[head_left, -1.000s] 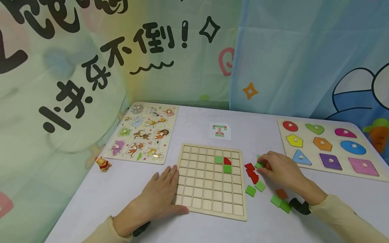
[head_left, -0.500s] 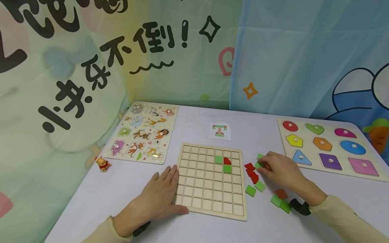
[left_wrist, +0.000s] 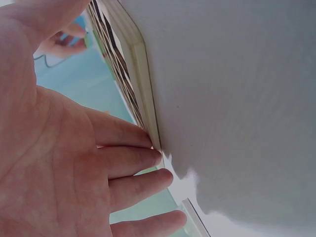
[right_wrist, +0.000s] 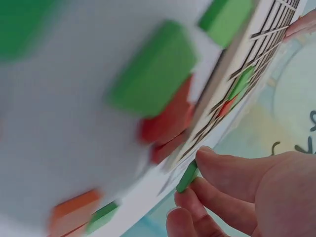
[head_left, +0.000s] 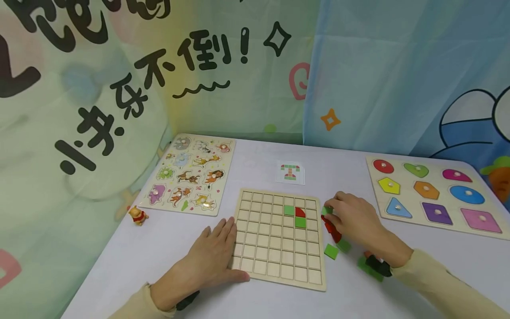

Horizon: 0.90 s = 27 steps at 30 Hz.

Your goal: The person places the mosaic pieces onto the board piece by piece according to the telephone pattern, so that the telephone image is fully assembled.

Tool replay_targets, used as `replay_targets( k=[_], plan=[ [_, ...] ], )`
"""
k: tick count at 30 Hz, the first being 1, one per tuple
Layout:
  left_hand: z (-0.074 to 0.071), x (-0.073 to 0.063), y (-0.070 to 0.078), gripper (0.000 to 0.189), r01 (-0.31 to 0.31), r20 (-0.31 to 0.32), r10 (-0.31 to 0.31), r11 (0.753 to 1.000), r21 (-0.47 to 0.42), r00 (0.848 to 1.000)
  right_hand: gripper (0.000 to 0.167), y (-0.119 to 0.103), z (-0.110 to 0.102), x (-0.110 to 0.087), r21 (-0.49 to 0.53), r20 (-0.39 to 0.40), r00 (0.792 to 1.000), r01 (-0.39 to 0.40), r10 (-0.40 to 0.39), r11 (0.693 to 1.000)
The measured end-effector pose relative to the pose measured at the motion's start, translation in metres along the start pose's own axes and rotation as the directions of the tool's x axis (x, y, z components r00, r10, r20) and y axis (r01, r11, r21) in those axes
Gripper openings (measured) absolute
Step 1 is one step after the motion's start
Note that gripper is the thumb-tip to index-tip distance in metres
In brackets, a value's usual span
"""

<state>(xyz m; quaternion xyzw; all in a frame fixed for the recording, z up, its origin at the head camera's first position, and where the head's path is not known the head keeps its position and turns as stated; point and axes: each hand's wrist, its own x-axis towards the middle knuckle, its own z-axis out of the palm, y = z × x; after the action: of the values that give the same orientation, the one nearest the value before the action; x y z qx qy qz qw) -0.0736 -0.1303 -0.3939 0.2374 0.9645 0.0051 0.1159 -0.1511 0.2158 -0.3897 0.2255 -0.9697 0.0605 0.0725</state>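
My right hand pinches a green square tile between thumb and fingers, just off the right edge of a wooden grid board. Flat beside the board's left edge lies my left hand, its fingers straight and touching the rim; the left wrist view shows its open palm. Three tiles sit in the grid's upper right: a green square, a red quarter-round and another green square under the red one. Red tiles and a loose green square lie right of the board, partly below my right hand.
Behind the board is a pattern card. An animal puzzle board stands back left, a small bear figure beside it. At right lies a shape puzzle board. More green tiles are partly hidden by the right wrist.
My right hand has moved left and slightly away from me with the green tile, from the loose pile toward the board's right edge. The left hand stays in place.
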Motion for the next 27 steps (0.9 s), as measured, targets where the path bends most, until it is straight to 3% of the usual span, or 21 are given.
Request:
replay_targets(
  k=[12, 20, 27],
  plan=[
    [0.0, 0.0, 0.0, 0.118, -0.004, 0.002, 0.004, 1.0, 0.015, 1.0, 0.021, -0.047, 0.016, 0.043, 0.109, -0.034, 0.991, 0.136, -0.133, 0.985],
    [0.0, 0.001, 0.0, 0.118, 0.002, 0.011, -0.002, 1.0, 0.008, 1.0, 0.019, -0.065, 0.024, 0.061, 0.145, 0.029, 0.985, 0.166, -0.172, 0.975],
    [0.001, 0.0, 0.0, 0.118, -0.004, -0.007, 0.004, 1.0, 0.022, 1.0, 0.019, -0.068, 0.027, 0.066, 0.186, 0.103, 0.982, 0.14, -0.161, 0.972]
  ],
)
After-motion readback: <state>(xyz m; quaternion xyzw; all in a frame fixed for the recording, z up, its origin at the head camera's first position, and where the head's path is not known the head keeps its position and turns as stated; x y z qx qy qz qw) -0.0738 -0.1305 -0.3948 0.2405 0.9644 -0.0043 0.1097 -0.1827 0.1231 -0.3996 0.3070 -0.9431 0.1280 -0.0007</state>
